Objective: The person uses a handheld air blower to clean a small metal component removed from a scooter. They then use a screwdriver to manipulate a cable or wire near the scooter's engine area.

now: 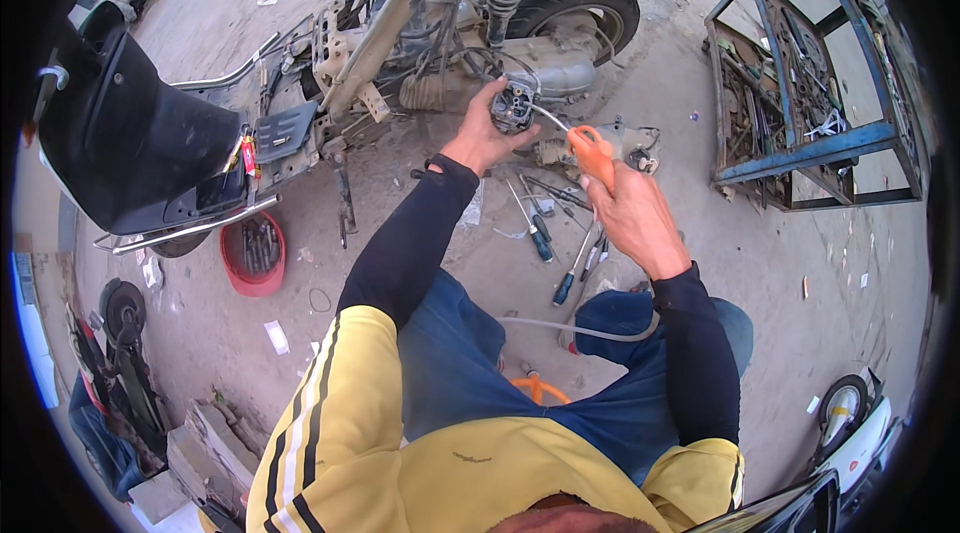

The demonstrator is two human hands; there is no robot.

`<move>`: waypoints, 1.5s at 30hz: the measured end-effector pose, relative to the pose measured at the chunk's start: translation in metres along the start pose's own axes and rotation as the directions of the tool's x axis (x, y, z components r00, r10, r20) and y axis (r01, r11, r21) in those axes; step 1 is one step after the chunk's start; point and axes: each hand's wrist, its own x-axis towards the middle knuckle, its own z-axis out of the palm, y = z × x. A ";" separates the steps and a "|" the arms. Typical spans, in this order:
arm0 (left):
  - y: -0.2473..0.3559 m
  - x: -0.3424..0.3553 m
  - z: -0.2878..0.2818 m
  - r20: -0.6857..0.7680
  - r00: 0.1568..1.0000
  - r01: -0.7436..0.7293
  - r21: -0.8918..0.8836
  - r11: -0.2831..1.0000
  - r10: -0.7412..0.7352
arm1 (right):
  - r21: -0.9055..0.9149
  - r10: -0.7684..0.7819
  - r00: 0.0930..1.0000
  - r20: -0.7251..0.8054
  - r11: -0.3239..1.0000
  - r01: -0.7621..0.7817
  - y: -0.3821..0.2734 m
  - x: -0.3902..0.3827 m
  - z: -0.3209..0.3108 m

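Note:
My left hand (478,140) is closed around a small grey metal carburetor (513,105), its cavities turned toward me. In my right hand (637,223) is an orange air blow gun (597,159), gripped by its handle. The gun's thin metal nozzle (550,117) points left at the carburetor; I cannot tell whether the tip touches it. A grey air hose (600,334) runs by my knees. Just beyond my hands is the exposed engine (560,68) of a partly dismantled scooter, with cables hanging around it.
Screwdrivers (541,238) and other hand tools lie on the ground below my hands. A red bowl (252,283) of dark metal tools stands left, near the scooter's black front panel (130,133). At right stands a blue metal rack (800,163) full of parts. The rear wheel (625,8) is ahead.

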 end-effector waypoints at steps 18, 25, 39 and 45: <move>-0.002 0.007 -0.003 -0.021 1.000 -0.017 0.068 0.998 0.018 | -0.162 -0.071 0.997 -0.023 0.985 0.067 0.009 0.022 0.033; 0.000 0.007 -0.005 -0.041 0.999 -0.022 0.084 0.996 0.026 | -0.151 -0.024 1.000 0.003 0.988 0.025 -0.004 0.022 0.032; -0.002 0.012 -0.003 -0.001 1.000 0.006 0.034 0.999 -0.006 | -0.245 0.015 1.000 0.005 0.969 -0.014 -0.011 0.018 0.041; -0.006 0.010 -0.003 0.031 0.999 -0.020 0.001 1.000 0.020 | -0.330 -0.032 0.999 -0.004 0.944 0.029 -0.011 0.018 0.054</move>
